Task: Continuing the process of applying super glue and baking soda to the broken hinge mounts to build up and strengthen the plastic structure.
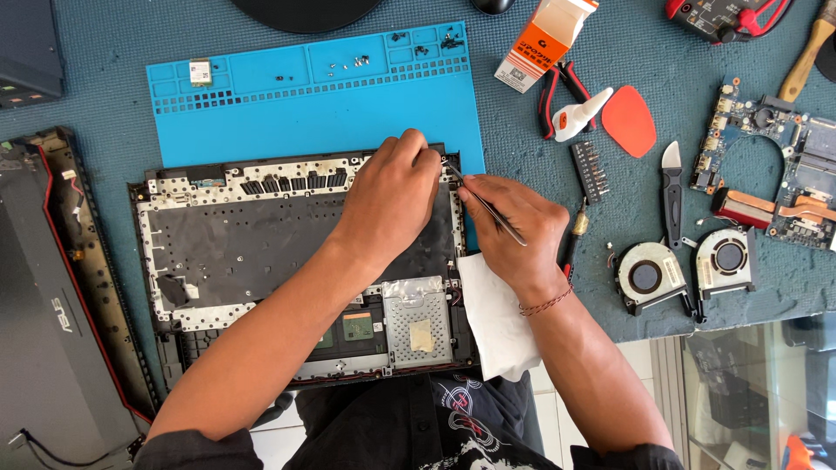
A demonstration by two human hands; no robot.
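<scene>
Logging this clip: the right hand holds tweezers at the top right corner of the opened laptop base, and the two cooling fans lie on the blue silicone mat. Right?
Not quite. The head view shows the two cooling fans on the teal cloth table cover, right of the laptop base, not on the blue silicone mat. The right hand does hold tweezers there.

Single head view, steeply downward, close above the workbench (557, 130).

We see a bright blue silicone work mat (261, 104) on a dark teal table cover (104, 52). The opened laptop chassis (244, 252) is black with a silver perforated frame. A white cloth (496, 322) lies beside it. An orange-and-white box (544, 39), a red-orange pry pick (629, 120), red-handled pliers (550, 91) and two grey-black cooling fans (684, 270) complete the palette.
</scene>
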